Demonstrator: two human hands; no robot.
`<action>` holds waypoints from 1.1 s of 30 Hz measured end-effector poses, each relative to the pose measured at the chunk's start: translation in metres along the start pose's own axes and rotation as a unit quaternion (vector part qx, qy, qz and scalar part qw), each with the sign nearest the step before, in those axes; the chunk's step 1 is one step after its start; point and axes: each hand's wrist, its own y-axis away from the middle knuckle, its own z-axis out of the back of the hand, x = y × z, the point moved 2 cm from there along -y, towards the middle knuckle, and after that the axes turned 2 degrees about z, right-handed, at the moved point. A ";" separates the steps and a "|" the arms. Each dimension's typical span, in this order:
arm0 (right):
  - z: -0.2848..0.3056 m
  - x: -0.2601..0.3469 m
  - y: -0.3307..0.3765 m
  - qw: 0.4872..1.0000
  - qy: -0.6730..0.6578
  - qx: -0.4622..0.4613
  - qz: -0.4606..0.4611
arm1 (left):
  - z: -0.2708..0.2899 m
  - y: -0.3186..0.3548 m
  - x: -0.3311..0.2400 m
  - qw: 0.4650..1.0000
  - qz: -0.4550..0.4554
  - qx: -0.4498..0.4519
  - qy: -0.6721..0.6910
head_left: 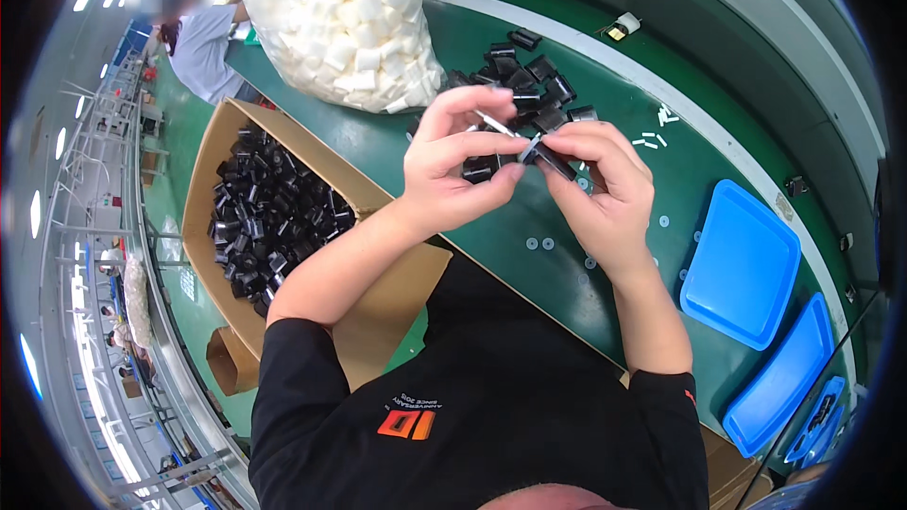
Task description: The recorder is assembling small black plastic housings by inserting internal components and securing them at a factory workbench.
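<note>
My left hand (pixel 453 165) and my right hand (pixel 605 184) meet above the green work table (pixel 453 47). Between the fingertips of both hands sits a small black plastic part (pixel 546 157). A thin white strip (pixel 493 123) runs from my left fingers into that part. Another small black part (pixel 477 170) shows under my left thumb. Just beyond my hands lies a heap of black plastic parts (pixel 529 85) on the table.
An open cardboard box (pixel 213 146) full of black parts stands at my left. A large clear bag of white pieces (pixel 335 19) lies at the back. Blue trays (pixel 742 264) sit at the right. Small white pieces (pixel 652 140) dot the table. Another person (pixel 203 42) works far left.
</note>
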 end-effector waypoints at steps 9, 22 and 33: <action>-0.006 0.005 -0.004 0.978 0.104 -0.054 0.174 | 0.003 -0.009 -0.008 0.985 -0.099 0.009 -0.139; 0.009 -0.025 0.014 0.927 -0.286 -0.175 -0.170 | 0.013 -0.052 -0.054 0.958 -0.003 0.161 -0.236; 0.032 -0.018 -0.013 0.819 -0.487 -0.219 -0.208 | 0.236 -0.338 0.026 0.886 0.231 -0.010 -0.401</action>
